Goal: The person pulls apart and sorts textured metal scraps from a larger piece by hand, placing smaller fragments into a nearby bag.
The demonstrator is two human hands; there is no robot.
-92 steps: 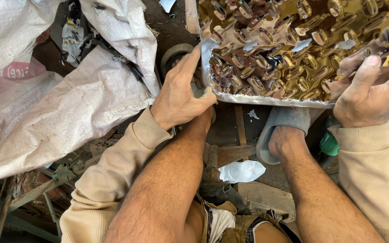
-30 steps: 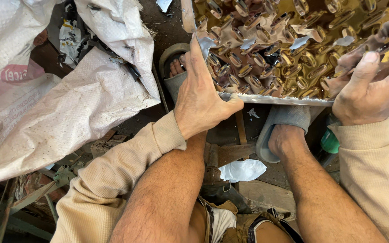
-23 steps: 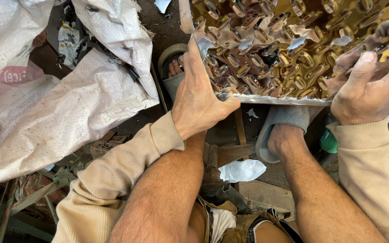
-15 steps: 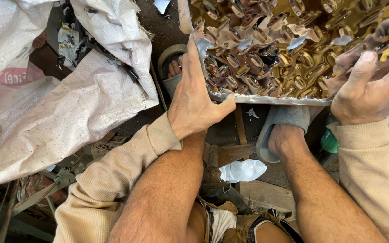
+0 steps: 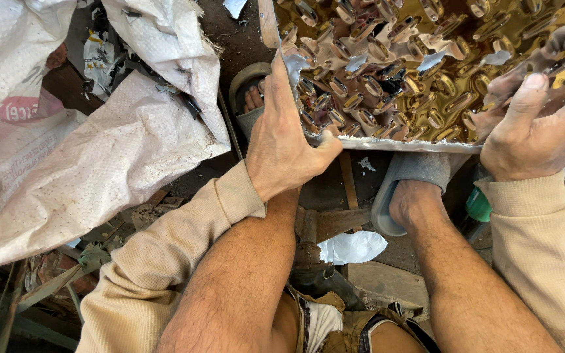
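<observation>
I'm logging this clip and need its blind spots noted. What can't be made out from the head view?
- Embossed metal sheet: top and right edges cut off by the frame, so its full extent is unknown.
- Right hand: fingers blend with reflections; the far ones run off the frame.
- Left hand: palm side hidden against the sheet's edge.
- Right foot's toes: covered by the grey slipper and the sheet.
- White woven sacks: contents hidden.

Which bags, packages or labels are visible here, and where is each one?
Woven sack: left of left hand, large, white, crumpled.
Second sack: far left, white with pink printed patch.
Small wrapper: between sacks, white and dark.
White plastic scrap: on floor between legs.
</observation>
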